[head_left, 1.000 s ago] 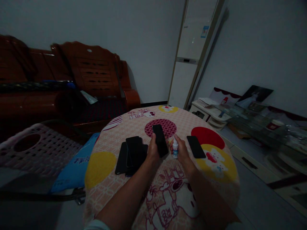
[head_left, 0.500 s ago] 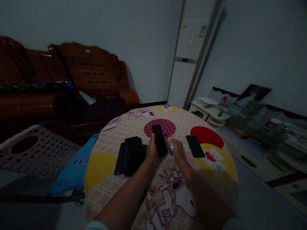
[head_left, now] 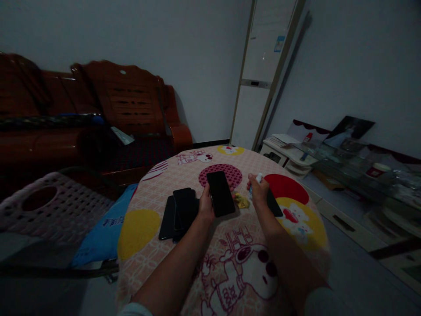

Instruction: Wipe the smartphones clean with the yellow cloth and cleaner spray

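My left hand (head_left: 206, 204) is closed round the edge of a black smartphone (head_left: 221, 194), held above the table with its dark screen tilted up. In my right hand (head_left: 260, 191) is a small bottle (head_left: 259, 177) with a white top, mostly hidden by the fingers. A crumpled yellow cloth (head_left: 242, 201) lies between the two hands, just right of the held phone. Beneath my right wrist a second dark phone (head_left: 274, 205) rests on the tablecloth, partly covered. Left of my left hand is a pile of dark phones (head_left: 184, 205) on a larger black device (head_left: 167, 221).
The round table has a patterned cloth (head_left: 141, 259) over it. A woven chair (head_left: 66, 206) and a blue bag (head_left: 105, 228) stand to the left, with a wooden sofa (head_left: 131, 101) behind. At the right is a low cabinet with a glass top (head_left: 345, 162).
My right hand has moved right and up with the bottle, from beside the held phone to over the other phone. The yellow cloth now shows. The held phone has turned more face-up.
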`<state>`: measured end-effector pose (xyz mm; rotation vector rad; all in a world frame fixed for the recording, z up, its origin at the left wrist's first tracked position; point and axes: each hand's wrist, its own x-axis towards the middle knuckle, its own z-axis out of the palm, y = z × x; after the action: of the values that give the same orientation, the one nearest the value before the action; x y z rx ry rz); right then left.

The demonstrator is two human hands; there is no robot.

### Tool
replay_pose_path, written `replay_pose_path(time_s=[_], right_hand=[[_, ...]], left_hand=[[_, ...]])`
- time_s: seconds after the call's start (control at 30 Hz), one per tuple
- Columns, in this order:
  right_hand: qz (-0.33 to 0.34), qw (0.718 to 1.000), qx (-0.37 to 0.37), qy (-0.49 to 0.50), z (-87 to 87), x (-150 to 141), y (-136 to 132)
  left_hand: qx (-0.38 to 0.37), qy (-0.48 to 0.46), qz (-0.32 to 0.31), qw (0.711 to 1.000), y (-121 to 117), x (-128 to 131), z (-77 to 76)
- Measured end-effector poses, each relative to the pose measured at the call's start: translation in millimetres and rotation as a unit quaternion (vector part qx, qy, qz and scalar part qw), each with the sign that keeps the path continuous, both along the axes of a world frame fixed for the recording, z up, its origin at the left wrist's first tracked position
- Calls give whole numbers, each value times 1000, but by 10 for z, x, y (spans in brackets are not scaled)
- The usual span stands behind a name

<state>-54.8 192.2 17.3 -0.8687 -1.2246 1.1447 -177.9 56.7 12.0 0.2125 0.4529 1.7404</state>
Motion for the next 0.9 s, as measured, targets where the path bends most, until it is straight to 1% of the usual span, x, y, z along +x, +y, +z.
replay_pose_path(time_s=[0.1,0.17,0.23,0.27,0.37,0.43,0.5,0.57,0.63,0.7,0.73,0.77,0.8,0.83,0.87,0.9], right_hand=[[-35,998,49,-29,-32,-73,358],[-49,993,84,-72,-87,-124,558],[-43,985,81,-143,-165,-166,694],[-35,980,69,-182,-207,-181,735],[-25,973,52,-222,-309,-197,788],[-37,970,56,-235,-334,-182,795],[-50,963,68,-257,-318,-148,792],[-59,955,85,-277,-267,-95,760],[-81,946,123,-288,-197,-23,670],[-124,925,201,-299,-138,66,500],[-126,913,243,-304,-124,113,386],[-104,902,278,-315,-125,158,259],[-57,890,305,-336,-144,200,126],[8,873,323,-365,-180,234,-6],[65,851,333,-401,-230,260,-125],[99,826,336,-442,-288,276,-225]], left_hand=[[2,-10,-9,1000,17,-25,-54],[-9,-15,-5,1000,30,-30,-84],[-18,-17,3,1000,33,-29,-93],[-19,-17,6,1000,30,-27,-88],[-15,-17,1,1000,5,-26,-48],[-15,-17,-17,1000,-14,-30,-16],[-13,-14,-37,999,-29,-32,11],[-2,-12,-48,999,-39,-28,30],[11,-13,-47,999,-44,-17,43],[18,-17,-49,998,-46,-6,49],[21,-18,-53,998,-47,-3,49],[24,-18,-57,998,-47,-2,49],[28,-18,-59,998,-47,-2,48],[31,-19,-61,997,-47,-5,47],[33,-20,-60,997,-47,-8,47],[31,-22,-60,997,-47,-12,47]])
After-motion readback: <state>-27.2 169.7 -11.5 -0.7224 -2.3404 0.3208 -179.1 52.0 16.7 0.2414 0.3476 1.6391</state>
